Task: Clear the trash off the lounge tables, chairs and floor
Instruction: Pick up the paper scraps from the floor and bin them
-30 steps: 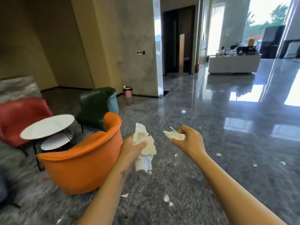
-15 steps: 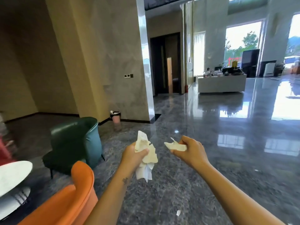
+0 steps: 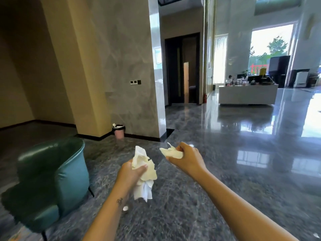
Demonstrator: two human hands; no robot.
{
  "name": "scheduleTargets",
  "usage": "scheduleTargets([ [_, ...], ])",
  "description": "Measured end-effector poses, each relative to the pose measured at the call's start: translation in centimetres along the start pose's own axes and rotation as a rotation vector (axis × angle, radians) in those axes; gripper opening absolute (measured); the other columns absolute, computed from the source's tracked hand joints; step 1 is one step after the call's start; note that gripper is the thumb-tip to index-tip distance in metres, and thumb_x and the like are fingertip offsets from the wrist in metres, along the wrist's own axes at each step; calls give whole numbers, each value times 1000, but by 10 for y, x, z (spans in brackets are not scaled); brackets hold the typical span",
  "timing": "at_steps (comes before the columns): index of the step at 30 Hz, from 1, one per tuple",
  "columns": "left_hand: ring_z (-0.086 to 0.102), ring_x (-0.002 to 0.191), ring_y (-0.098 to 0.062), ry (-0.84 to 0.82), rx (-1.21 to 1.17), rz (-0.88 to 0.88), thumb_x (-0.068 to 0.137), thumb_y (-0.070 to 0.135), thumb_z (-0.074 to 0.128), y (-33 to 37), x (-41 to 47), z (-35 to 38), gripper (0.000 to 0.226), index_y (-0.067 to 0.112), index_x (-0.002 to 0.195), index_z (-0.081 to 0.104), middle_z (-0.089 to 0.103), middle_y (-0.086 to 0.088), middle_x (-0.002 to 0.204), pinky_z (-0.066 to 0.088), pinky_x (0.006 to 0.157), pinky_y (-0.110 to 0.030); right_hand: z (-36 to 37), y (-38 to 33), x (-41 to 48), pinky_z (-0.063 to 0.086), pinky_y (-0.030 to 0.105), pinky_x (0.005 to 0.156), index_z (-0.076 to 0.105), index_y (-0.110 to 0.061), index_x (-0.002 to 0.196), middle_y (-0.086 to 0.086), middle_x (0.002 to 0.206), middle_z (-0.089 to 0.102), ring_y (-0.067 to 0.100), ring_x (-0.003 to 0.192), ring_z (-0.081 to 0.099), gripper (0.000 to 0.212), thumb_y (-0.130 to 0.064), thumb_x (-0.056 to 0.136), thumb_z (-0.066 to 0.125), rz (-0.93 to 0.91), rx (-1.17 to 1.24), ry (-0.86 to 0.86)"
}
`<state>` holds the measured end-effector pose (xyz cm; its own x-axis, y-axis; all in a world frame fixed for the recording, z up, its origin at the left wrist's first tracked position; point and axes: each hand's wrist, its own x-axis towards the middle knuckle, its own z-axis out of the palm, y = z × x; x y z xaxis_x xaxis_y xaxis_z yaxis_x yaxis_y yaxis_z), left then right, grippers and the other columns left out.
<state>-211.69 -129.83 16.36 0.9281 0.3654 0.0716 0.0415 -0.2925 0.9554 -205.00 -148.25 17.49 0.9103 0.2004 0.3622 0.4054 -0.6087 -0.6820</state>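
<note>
My left hand [image 3: 129, 173] is shut on a bunch of crumpled white tissue paper [image 3: 145, 173] that sticks up above the fist and hangs below it. My right hand [image 3: 186, 159] is shut on a smaller crumpled paper scrap [image 3: 171, 152]. Both hands are held out in front of me over the dark marble floor. Ahead, against the base of the grey pillar, stands a small pink trash bin [image 3: 119, 131] with a black liner and some paper poking out. A small white scrap [image 3: 125, 208] lies on the floor below my left forearm.
A green and teal armchair [image 3: 52, 178] stands close on my left. The grey pillar [image 3: 125, 66] rises ahead, with a dark doorway [image 3: 182, 68] to its right. A white reception counter [image 3: 247, 93] sits far right. Another paper scrap [image 3: 316, 235] lies at the bottom right.
I have walked forward and the view has lifted: the orange chair and round tables have left the view, the green armchair and pink bin are nearer. Both hands still hold their paper.
</note>
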Motion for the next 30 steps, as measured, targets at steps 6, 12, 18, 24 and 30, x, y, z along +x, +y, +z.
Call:
scheduleTargets([
  [6, 65, 87, -28, 21, 2, -3, 85, 13, 66, -22, 184, 16, 16, 6, 100, 64, 68, -12, 94, 50, 75, -34, 71, 43, 168, 33, 29, 69, 32, -32, 65, -9, 80, 55, 13, 72, 48, 39, -47, 74, 67, 2, -44, -27],
  [12, 64, 84, -24, 0, -9, 11, 84, 13, 67, -49, 397, 10, 19, 6, 101, 63, 68, -12, 95, 49, 74, -31, 169, 72, 355, 35, 30, 67, 46, -24, 84, -3, 87, 61, 20, 83, 57, 32, -44, 74, 69, 17, -77, -50],
  [18, 65, 92, -31, 2, -23, -31, 84, 10, 67, -55, 592, -12, 24, 3, 106, 62, 68, -15, 100, 53, 85, -45, 250, 78, 529, 39, 30, 75, 50, -27, 92, -2, 97, 66, 20, 89, 59, 32, -45, 74, 69, 54, -60, -64],
  [24, 65, 80, -28, -13, -1, -24, 84, 7, 67, -80, 778, -11, 18, -1, 99, 63, 68, -14, 88, 53, 76, -38, 324, 107, 696, 39, 29, 75, 52, -26, 96, -3, 101, 67, 18, 90, 60, 33, -44, 74, 69, 82, -42, -60],
  [30, 63, 72, -24, 16, 36, 13, 84, 9, 67, -99, 978, -11, 9, 3, 89, 63, 68, -14, 86, 50, 62, -27, 412, 137, 888, 42, 31, 80, 56, -21, 106, 0, 106, 66, 22, 99, 59, 43, -47, 74, 67, 24, -38, -47],
])
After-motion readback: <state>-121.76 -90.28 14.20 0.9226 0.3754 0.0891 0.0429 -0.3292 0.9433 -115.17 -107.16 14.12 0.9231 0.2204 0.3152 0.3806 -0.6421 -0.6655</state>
